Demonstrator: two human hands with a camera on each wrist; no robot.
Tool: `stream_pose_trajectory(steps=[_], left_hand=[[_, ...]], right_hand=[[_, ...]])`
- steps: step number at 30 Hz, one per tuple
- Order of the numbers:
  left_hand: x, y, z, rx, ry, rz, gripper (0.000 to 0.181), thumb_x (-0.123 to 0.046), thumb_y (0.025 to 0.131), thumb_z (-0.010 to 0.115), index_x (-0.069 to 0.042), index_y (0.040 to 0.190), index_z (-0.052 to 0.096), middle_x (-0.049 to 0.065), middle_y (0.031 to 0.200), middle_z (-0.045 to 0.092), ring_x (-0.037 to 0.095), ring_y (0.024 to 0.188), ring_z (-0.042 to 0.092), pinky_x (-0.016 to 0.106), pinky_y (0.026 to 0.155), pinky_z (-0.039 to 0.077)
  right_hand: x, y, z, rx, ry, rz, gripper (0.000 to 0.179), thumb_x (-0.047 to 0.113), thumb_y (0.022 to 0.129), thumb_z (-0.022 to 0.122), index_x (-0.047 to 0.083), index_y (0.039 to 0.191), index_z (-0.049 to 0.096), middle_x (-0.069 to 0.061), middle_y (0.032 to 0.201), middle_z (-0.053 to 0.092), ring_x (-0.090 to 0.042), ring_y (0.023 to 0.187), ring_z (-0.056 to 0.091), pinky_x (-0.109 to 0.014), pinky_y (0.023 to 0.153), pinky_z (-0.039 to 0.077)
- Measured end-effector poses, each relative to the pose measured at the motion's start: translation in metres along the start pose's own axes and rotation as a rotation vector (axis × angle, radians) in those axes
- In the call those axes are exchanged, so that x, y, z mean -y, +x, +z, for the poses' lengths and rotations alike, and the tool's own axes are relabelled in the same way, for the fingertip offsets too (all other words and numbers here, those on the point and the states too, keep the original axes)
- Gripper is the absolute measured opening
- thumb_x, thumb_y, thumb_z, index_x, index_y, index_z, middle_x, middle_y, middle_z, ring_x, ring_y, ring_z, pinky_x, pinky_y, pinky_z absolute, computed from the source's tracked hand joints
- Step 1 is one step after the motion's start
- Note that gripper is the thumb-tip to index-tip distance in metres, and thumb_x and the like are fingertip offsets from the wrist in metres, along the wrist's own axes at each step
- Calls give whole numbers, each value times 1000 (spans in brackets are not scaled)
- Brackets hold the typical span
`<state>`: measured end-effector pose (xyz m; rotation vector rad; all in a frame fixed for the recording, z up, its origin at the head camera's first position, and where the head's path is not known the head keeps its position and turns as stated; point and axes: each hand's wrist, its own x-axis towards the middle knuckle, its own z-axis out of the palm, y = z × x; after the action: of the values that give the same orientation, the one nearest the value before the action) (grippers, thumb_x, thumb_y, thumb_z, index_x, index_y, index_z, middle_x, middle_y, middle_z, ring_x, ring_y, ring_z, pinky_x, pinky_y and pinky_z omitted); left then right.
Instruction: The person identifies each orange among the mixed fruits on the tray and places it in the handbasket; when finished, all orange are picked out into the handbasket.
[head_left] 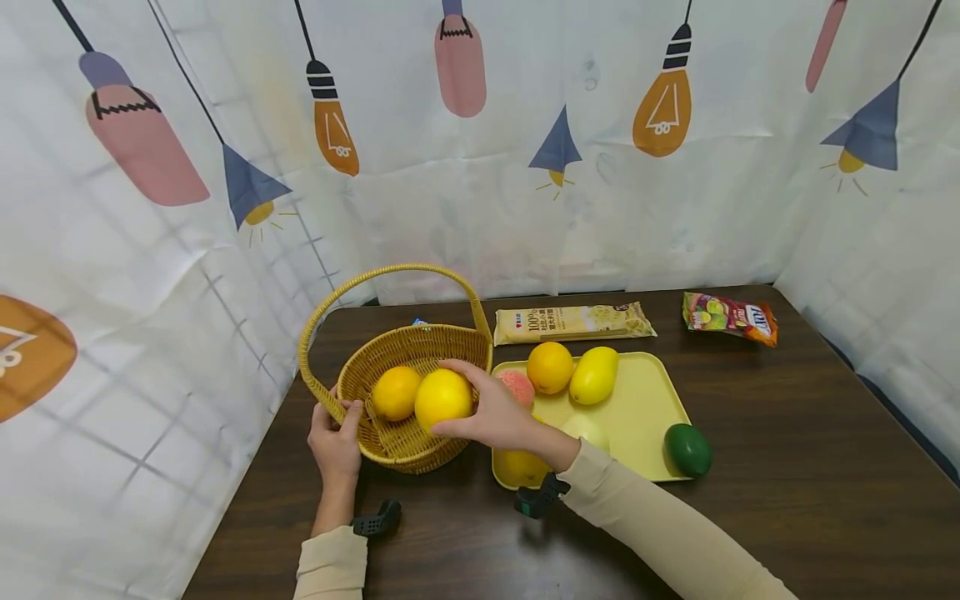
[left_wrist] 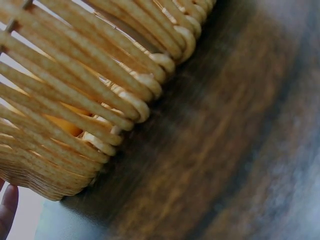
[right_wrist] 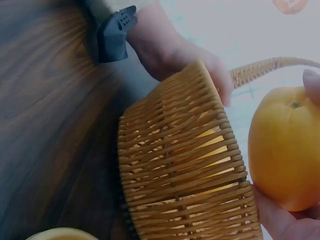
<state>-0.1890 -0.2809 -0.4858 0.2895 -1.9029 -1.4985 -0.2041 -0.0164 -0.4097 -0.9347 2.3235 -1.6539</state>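
Observation:
A wicker basket (head_left: 420, 454) with a tall arched handle stands on the table, and an orange (head_left: 396, 392) lies inside it. My left hand (head_left: 335, 446) grips the basket's left rim near the foot of the handle. Over the basket's opening, my right hand (head_left: 491, 410) holds a round yellow-orange fruit (head_left: 444, 398) between thumb and fingers. In the right wrist view this fruit (right_wrist: 285, 150) shows a small stem dimple and is beside the woven wall. The left wrist view shows mostly the wicker side (left_wrist: 75, 95) and one fingertip.
Right of the basket, a yellow tray (head_left: 637, 408) carries several fruits, among them an orange (head_left: 550, 367) and a yellow mango-like fruit (head_left: 594, 376). A dark green fruit (head_left: 687, 450) lies at its right edge. Behind are a noodle packet (head_left: 573, 322) and a colourful snack bag (head_left: 729, 318).

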Motion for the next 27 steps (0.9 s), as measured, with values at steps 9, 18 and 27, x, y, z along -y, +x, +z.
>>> stream_pose_trajectory(steps=[9,18,27], left_hand=[[0,2,0,4,2,4,23,-13,93,67,8,101,64,10,113,59,4,74,55,13,61,44],[-10,-2,-1,2,-2,5,26,-16,93,67,9,99,64,7,111,61,3,74,56,11,61,46],[1,0,1,-7,-4,4,21,-13,93,68,6,98,64,15,118,59,5,74,55,12,61,44]], right_hand=[[-4,21,5,69,-11,63,83,36,79,80,24,149,37,-1,134,53,-14,102,58,-30,80,52],[0,33,16,139,-187,72,86,44,76,80,18,149,41,-6,134,47,-15,103,52,-29,79,48],[2,40,22,182,-259,105,86,44,74,82,18,147,44,-8,128,47,-15,101,50,-28,79,46]])
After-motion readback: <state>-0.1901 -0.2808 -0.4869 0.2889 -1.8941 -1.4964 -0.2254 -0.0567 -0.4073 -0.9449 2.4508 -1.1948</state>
